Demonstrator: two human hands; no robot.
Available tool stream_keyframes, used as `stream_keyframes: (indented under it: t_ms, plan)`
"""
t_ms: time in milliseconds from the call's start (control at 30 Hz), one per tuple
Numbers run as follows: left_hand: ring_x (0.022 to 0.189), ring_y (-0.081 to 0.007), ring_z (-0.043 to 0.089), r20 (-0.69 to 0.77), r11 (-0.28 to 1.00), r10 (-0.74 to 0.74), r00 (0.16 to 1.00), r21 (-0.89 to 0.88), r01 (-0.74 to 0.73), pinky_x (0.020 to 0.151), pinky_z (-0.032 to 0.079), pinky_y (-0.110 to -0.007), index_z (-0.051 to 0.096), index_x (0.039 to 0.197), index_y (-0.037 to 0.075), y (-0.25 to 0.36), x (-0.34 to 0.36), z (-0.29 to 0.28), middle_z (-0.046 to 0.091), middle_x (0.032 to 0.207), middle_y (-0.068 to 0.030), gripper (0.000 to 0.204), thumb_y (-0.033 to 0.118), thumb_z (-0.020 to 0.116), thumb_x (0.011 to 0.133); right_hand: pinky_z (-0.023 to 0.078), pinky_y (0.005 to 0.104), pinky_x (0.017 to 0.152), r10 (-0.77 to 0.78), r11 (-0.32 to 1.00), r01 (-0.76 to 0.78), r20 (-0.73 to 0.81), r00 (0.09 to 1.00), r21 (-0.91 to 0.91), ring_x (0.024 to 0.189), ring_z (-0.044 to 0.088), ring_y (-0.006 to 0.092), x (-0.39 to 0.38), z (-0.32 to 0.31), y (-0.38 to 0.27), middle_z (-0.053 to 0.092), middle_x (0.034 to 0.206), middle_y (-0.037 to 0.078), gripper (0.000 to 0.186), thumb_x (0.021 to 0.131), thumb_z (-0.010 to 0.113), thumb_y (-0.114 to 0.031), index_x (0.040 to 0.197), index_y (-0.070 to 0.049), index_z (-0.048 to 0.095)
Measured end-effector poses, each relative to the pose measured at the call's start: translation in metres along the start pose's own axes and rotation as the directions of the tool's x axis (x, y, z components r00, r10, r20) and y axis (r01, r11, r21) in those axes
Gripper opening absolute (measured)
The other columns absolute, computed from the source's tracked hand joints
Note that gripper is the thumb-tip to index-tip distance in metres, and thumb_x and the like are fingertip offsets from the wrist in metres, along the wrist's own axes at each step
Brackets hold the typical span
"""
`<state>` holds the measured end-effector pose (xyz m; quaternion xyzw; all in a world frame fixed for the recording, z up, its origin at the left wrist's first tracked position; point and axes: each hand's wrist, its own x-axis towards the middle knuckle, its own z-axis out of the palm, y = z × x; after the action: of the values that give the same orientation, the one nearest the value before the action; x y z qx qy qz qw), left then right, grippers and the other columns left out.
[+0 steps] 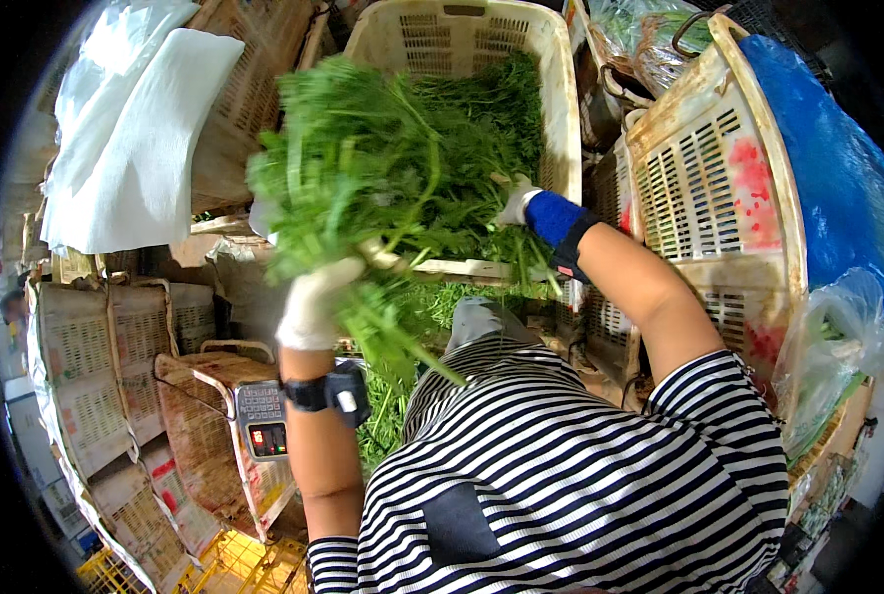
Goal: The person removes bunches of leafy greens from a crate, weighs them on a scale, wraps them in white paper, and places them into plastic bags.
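while a bunch (348,163) is held by its stems in the left hand (318,302), its leaves fan over the near left side of the crate (564,119).
it looks light, soft and easily bruised, so probably best taken low, round the firmer stems; the right hand (523,203) is at the greens (506,109) inside, whether closed on any i cannot tell. a scale (262,421) stands beside the left forearm (321,445).
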<state>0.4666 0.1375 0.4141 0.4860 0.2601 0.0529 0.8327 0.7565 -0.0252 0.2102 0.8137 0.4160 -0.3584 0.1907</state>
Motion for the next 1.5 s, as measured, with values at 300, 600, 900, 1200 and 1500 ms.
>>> stream_keyframes:
  t_ms: [300, 600, 900, 1200, 1500]
  plan:
    - [0.075, -0.0330, 0.055, 0.172, 0.862, 0.506, 0.845, -0.060, -0.504, 0.072, 0.044, -0.047, 0.049, 0.107, -0.004, -0.004, -0.127, -0.064, 0.058, 0.080, -0.0173, 0.055, 0.027, 0.065, 0.065, 0.033, 0.0406, 0.098, -0.057, 0.946, 0.086, -0.101, 0.993, 0.312, 0.119, 0.039, 0.0324, -0.031, -0.030, 0.027, 0.037, 0.132, 0.021, 0.084, 0.068, 0.059, -0.062, 0.131, -0.011, 0.038]
    - [0.068, -0.0302, 0.056, -0.261, 0.668, 0.671, 0.693, -0.191, -0.719, 0.065, 0.045, -0.043, 0.045, 0.112, -0.004, -0.096, -0.234, -0.069, 0.057, 0.079, -0.0175, 0.064, 0.025, 0.066, 0.059, 0.043, 0.0264, 0.085, -0.253, 0.209, 0.791, -0.750, 0.611, 0.575, 0.095, 0.055, 0.0148, -0.144, -0.073, -0.110, 0.058, 0.106, 0.008, 0.028, 0.079, 0.057, -0.004, 0.106, -0.007, 0.058]
    - [0.078, -0.0284, 0.053, -0.551, 0.521, 0.628, 0.550, -0.226, -0.823, 0.072, 0.044, -0.038, 0.054, 0.098, 0.000, -0.163, -0.313, -0.042, 0.057, 0.081, -0.0140, 0.044, 0.025, 0.062, 0.062, 0.046, 0.0375, 0.076, -0.836, -0.135, 0.936, -0.469, -0.284, -0.326, 0.088, 0.055, 0.0270, -0.267, -0.059, -0.376, 0.057, 0.099, 0.007, 0.049, 0.072, 0.056, -0.005, 0.117, -0.024, 0.054]
    - [0.099, -0.0276, 0.054, -0.729, 0.243, 0.490, 0.479, -0.413, -0.878, 0.088, 0.045, -0.037, 0.045, 0.114, -0.001, -0.240, -0.368, -0.015, 0.048, 0.109, -0.0141, 0.053, 0.021, 0.063, 0.068, 0.047, 0.0297, 0.079, -0.968, -0.102, 0.569, -0.213, 0.132, 0.816, 0.090, 0.060, 0.0180, -0.248, 0.019, -0.455, 0.062, 0.100, 0.010, 0.021, 0.087, 0.047, -0.016, 0.101, -0.003, 0.057]
    - [0.125, -0.0314, 0.033, -0.914, 0.126, 0.355, 0.199, -0.164, -0.978, 0.097, 0.037, -0.045, 0.041, 0.126, 0.003, -0.294, -0.397, 0.003, 0.032, 0.137, -0.0131, 0.063, 0.022, 0.062, 0.069, 0.035, 0.0319, 0.098, -0.981, -0.188, 0.981, 0.053, -0.186, -0.041, 0.121, 0.039, 0.0252, -0.265, 0.053, -0.449, 0.043, 0.129, 0.014, 0.052, 0.070, 0.046, 0.002, 0.120, -0.008, 0.050]
